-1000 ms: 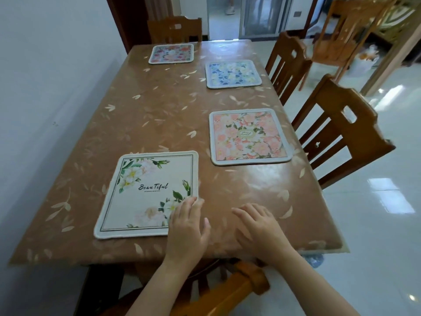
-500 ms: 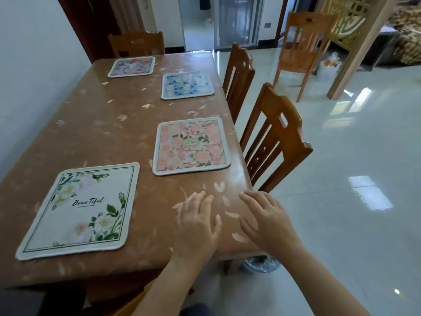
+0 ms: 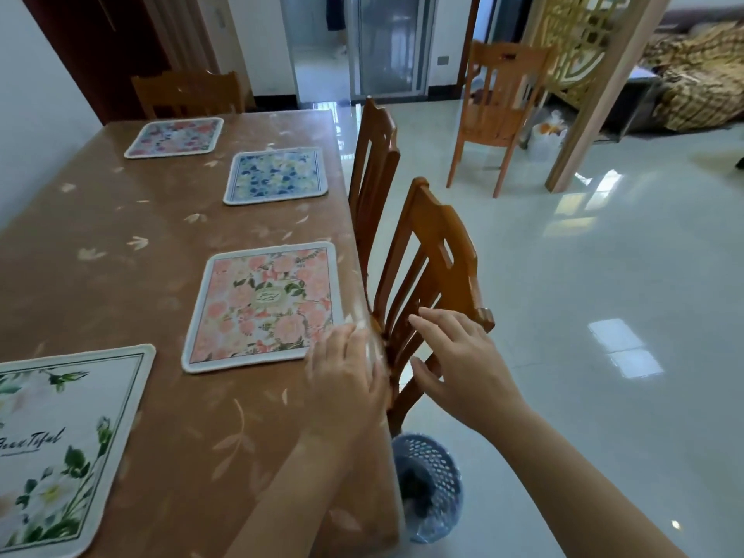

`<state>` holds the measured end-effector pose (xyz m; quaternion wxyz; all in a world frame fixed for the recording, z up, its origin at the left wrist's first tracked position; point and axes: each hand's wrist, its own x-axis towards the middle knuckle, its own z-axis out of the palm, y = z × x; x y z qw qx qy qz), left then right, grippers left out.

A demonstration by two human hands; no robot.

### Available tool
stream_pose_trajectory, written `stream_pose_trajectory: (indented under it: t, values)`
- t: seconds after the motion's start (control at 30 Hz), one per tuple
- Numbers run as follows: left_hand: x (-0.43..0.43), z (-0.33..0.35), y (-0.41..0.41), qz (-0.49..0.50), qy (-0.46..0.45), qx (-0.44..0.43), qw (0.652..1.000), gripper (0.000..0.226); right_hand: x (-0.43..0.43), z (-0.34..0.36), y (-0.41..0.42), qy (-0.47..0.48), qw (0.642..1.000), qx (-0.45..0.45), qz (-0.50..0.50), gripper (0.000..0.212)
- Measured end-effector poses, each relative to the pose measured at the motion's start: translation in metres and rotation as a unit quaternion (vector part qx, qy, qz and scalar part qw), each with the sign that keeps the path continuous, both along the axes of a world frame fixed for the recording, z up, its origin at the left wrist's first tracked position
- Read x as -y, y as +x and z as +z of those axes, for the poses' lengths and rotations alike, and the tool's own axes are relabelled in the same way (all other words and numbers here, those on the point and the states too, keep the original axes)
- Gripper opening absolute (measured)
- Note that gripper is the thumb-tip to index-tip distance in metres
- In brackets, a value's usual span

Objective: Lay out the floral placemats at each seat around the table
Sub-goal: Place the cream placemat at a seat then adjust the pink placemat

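Several floral placemats lie flat on the brown table: a white one with green leaves at the near left, a pink one in the middle right, a blue one beyond it, and a pink-red one at the far end. My left hand hovers open over the table's right edge, just right of the pink placemat. My right hand is open in the air beside the nearest chair's back. Neither hand holds anything.
Two wooden chairs stand along the table's right side, the farther one tucked in. Another chair is at the far end and a fourth stands apart on the tiled floor. A blue mesh bin sits below the table corner.
The view has swung to the right and moved forward. Both hands have shifted from the table's near edge toward its right edge and the nearest chair. The placemats have not moved.
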<state>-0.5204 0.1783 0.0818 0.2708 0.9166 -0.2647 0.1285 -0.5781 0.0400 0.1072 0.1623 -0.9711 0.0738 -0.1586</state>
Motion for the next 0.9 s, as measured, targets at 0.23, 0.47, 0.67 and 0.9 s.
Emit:
stream_pose_trajectory:
  t: [0.23, 0.47, 0.67, 0.9]
  values:
    - [0.036, 0.006, 0.036, 0.055, 0.006, 0.014, 0.998, 0.04, 0.04, 0.01, 0.049, -0.003, 0.999, -0.016, 0.039, 0.041]
    - [0.042, 0.007, 0.037, 0.137, 0.03, -0.029, 0.99, 0.038, 0.057, 0.005, 0.08, 0.005, 0.991, -0.045, 0.13, 0.044]
    - [0.087, 0.003, 0.03, 0.225, 0.045, -0.03, 0.973, 0.04, 0.101, -0.002, 0.107, 0.008, 0.977, -0.033, 0.212, 0.042]
    - [0.19, 0.011, 0.019, 0.325, 0.011, -0.056, 0.944, 0.038, 0.202, 0.011, 0.125, -0.007, 0.954, -0.039, 0.297, 0.041]
